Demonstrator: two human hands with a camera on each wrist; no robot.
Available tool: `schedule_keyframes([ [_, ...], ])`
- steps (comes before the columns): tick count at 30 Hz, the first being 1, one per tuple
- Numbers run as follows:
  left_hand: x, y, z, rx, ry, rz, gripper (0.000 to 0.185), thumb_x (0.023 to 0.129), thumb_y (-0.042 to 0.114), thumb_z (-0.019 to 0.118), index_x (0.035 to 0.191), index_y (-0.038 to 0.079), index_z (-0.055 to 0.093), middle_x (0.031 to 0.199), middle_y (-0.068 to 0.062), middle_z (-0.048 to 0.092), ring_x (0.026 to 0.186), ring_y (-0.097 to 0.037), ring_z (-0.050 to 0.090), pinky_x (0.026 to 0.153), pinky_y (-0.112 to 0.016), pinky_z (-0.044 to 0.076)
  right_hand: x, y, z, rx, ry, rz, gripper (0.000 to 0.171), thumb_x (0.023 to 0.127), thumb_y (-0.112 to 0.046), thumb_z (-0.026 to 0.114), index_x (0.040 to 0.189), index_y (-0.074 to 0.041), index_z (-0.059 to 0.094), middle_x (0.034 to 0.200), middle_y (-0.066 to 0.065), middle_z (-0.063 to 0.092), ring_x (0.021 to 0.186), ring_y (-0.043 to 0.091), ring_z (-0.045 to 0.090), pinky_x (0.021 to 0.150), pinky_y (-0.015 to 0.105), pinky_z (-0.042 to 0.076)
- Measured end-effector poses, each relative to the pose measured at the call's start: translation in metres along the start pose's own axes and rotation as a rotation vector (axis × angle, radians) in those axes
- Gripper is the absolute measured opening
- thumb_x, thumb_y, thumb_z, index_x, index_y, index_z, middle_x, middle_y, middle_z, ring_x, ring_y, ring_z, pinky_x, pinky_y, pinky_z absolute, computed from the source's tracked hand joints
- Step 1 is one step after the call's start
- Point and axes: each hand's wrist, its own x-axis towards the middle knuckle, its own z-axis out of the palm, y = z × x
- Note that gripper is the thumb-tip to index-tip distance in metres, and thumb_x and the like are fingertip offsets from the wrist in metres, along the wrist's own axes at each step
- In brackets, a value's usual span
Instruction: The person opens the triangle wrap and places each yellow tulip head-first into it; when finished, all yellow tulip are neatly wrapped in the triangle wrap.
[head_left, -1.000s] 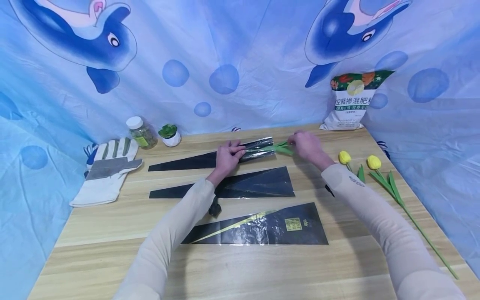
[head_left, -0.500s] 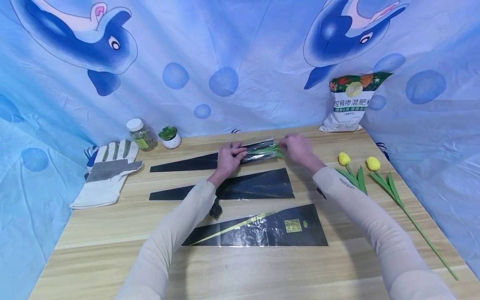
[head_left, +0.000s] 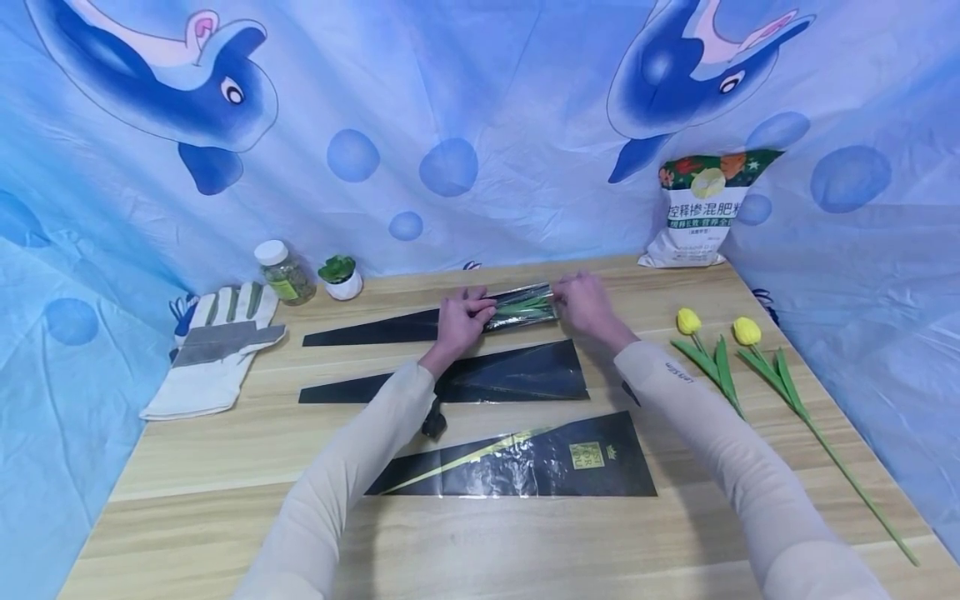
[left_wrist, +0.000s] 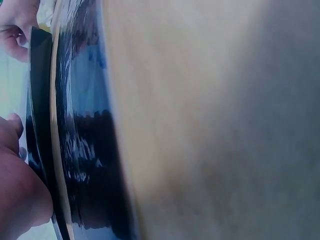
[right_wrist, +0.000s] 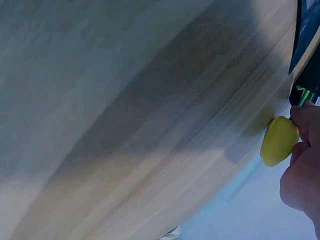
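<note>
At the back of the table, my left hand (head_left: 459, 323) grips a black, clear-fronted flower sleeve (head_left: 375, 329) near its middle. In the left wrist view this sleeve (left_wrist: 41, 100) stands a little above another one. My right hand (head_left: 585, 304) is at the sleeve's wide mouth, pinching an artificial tulip close below its yellow bloom (right_wrist: 280, 141). The tulip's green leaves (head_left: 525, 308) show inside the sleeve through the clear film, while the bloom stays outside. The lower stem is hidden by the black part and my left hand.
Two more sleeves lie nearer, a middle one (head_left: 517, 372) and a front one (head_left: 525, 462) with gold print. Two yellow tulips (head_left: 746, 331) lie at right. A fertilizer bag (head_left: 697, 212), a lidded jar (head_left: 285, 273), a potted succulent (head_left: 341, 277) and work gloves (head_left: 217, 350) stand or lie behind.
My right hand has moved left to the sleeve's mouth, and the tulip's leaves have slid inside. My left hand has stayed nearly in place on the sleeve.
</note>
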Motion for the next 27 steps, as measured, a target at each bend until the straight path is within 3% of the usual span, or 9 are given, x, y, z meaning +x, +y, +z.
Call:
schedule_keyframes([
  [6,-0.001,0.000,0.002,0.010,0.005,-0.008,0.016,0.091,0.009,0.074,0.106,0.002,0.077,0.133,-0.014,0.061,0.141,-0.041,0.036,0.117,-0.061,0.007,-0.002,0.004,-0.003,0.064,-0.012,0.008,0.017,0.083,0.004,0.069,0.096,-0.005,0.075,0.098,0.009,0.072,0.090,0.031,0.056,0.090,0.048,0.043],
  [11,0.000,-0.001,0.002,0.020,0.011,0.009,0.016,0.092,0.009,0.073,0.105,0.002,0.077,0.132,-0.015,0.061,0.140,-0.042,0.037,0.116,-0.062,0.008,-0.005,0.017,-0.014,0.161,0.007,0.018,0.020,0.085,0.001,0.071,0.105,-0.001,0.073,0.110,0.016,0.069,0.104,0.037,0.055,0.096,0.052,0.042],
  [16,0.000,-0.002,0.002,0.023,0.007,0.009,0.016,0.092,0.009,0.073,0.106,0.002,0.077,0.132,-0.015,0.062,0.140,-0.042,0.037,0.116,-0.063,0.008,-0.012,0.030,-0.025,0.146,-0.078,0.066,0.034,0.084,-0.004,0.069,0.118,0.004,0.066,0.122,0.024,0.060,0.119,0.043,0.049,0.107,0.058,0.031],
  [21,0.000,-0.002,0.001,0.030,-0.001,0.003,0.017,0.093,0.009,0.072,0.108,0.003,0.077,0.133,-0.014,0.061,0.141,-0.042,0.035,0.117,-0.060,0.008,-0.016,0.033,-0.025,0.139,-0.145,0.136,0.042,0.084,-0.003,0.064,0.125,0.007,0.061,0.120,0.026,0.060,0.114,0.044,0.049,0.104,0.059,0.032],
  [27,0.002,-0.002,0.000,0.046,-0.005,0.002,0.017,0.093,0.011,0.072,0.108,0.004,0.077,0.133,-0.013,0.061,0.141,-0.043,0.036,0.117,-0.060,0.009,-0.016,0.031,-0.021,0.176,-0.136,0.155,0.038,0.087,0.003,0.060,0.125,0.009,0.059,0.114,0.026,0.062,0.104,0.040,0.056,0.095,0.053,0.044],
])
